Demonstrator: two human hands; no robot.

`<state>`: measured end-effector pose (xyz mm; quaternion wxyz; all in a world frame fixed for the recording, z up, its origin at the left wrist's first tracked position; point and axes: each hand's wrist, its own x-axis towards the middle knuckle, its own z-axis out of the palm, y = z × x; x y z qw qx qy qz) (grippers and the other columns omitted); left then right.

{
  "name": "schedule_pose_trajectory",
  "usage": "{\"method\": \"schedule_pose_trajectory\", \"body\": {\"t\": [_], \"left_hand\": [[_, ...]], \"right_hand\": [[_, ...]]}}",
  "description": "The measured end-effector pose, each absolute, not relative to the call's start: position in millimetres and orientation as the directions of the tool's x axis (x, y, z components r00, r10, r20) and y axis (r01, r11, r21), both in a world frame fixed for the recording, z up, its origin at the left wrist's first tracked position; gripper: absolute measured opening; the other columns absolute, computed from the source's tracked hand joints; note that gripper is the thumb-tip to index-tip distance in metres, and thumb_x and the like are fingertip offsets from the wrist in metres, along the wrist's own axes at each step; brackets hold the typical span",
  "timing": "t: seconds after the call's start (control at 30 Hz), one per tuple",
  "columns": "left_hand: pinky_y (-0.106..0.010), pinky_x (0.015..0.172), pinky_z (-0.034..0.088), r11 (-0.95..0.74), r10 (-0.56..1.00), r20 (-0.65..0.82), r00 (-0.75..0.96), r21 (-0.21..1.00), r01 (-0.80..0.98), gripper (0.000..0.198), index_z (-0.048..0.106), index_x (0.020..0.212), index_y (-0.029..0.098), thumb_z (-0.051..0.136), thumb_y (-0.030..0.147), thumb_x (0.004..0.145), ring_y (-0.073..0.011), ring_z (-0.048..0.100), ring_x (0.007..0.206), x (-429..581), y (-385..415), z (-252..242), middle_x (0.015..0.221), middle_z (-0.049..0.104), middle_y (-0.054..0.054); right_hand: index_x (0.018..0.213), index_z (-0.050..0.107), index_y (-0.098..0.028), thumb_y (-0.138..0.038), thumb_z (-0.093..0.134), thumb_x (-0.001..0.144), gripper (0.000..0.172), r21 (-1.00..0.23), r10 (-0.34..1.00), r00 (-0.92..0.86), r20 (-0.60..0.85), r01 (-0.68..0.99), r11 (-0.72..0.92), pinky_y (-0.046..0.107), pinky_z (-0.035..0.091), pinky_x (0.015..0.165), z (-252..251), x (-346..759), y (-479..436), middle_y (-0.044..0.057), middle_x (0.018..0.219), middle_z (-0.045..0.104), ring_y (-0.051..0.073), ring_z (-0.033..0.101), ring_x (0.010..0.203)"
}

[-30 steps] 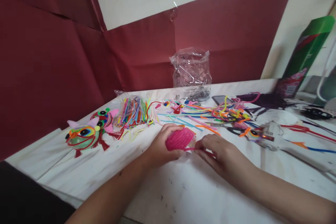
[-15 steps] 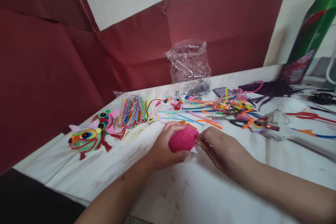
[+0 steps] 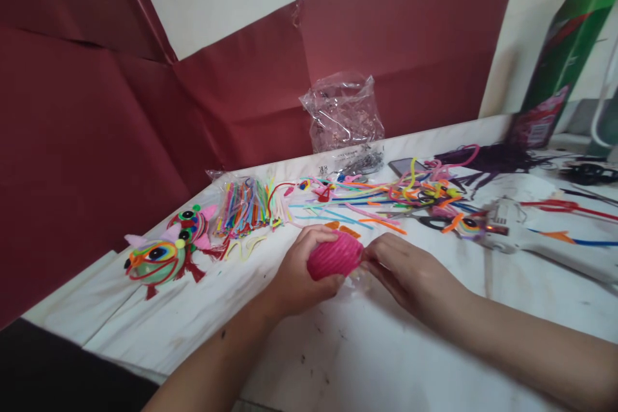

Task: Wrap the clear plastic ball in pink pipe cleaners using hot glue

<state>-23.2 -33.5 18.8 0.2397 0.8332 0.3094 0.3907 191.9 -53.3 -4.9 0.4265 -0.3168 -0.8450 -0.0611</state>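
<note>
My left hand wraps around a pink ball covered in wound pipe cleaner, holding it just above the white table. The fingertips of my right hand are pinched against the ball's right end; what they grip there is hidden. Behind the ball lies a scatter of coloured pipe cleaners.
Two finished colourful fish-like figures lie at the left. A clear bag of pipe cleaners and a crumpled plastic bag sit further back. Scissors, a glue gun and a green box are at the right. Dark red paper covers the wall.
The loose pink strand my right hand held out has been brought in against the ball. Both hands and the ball have lifted slightly; the view shifted right.
</note>
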Motion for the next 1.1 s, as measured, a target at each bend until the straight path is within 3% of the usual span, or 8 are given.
{"method": "schedule_pose_trajectory", "body": {"t": [0.23, 0.8, 1.1], "left_hand": [[-0.043, 0.096, 0.042, -0.655, 0.743, 0.494, 0.451, 0.677, 0.336, 0.045, 0.055, 0.103, 0.021, 0.075, 0.039, 0.068, -0.0278, 0.054, 0.112, -19, -38, 19, 0.115, 0.057, -0.01], [-0.039, 0.097, 0.041, -0.591, 0.786, 0.43, 0.444, 0.735, 0.333, 0.043, 0.052, 0.101, 0.021, 0.075, 0.037, 0.068, -0.0265, 0.053, 0.113, -21, -39, 23, 0.115, 0.057, -0.009], [-0.041, 0.1, 0.039, -0.507, 0.794, 0.313, 0.521, 0.814, 0.283, 0.044, 0.054, 0.106, 0.022, 0.074, 0.04, 0.071, -0.0278, 0.05, 0.119, -27, -39, 34, 0.124, 0.056, -0.01]], "right_hand": [[0.076, 0.05, -0.021, -0.019, 0.042, 0.094, 0.02, -0.137, 0.46, -0.421, 0.782, 0.604, 0.785, 0.027, 0.046, 0.053, -2, 186, -58, 0.004, 0.067, 0.059, 0.017, 0.054, 0.06], [0.074, 0.052, -0.022, -0.018, 0.044, 0.091, 0.019, -0.273, 0.528, -0.338, 0.779, 0.575, 0.771, 0.026, 0.049, 0.054, 1, 183, -61, 0.003, 0.065, 0.061, 0.016, 0.058, 0.06], [0.075, 0.057, -0.022, -0.018, 0.05, 0.086, 0.014, -0.513, 0.716, -0.23, 0.66, 0.558, 0.652, 0.029, 0.051, 0.057, -1, 185, -63, 0.002, 0.069, 0.066, 0.017, 0.063, 0.063]]}}
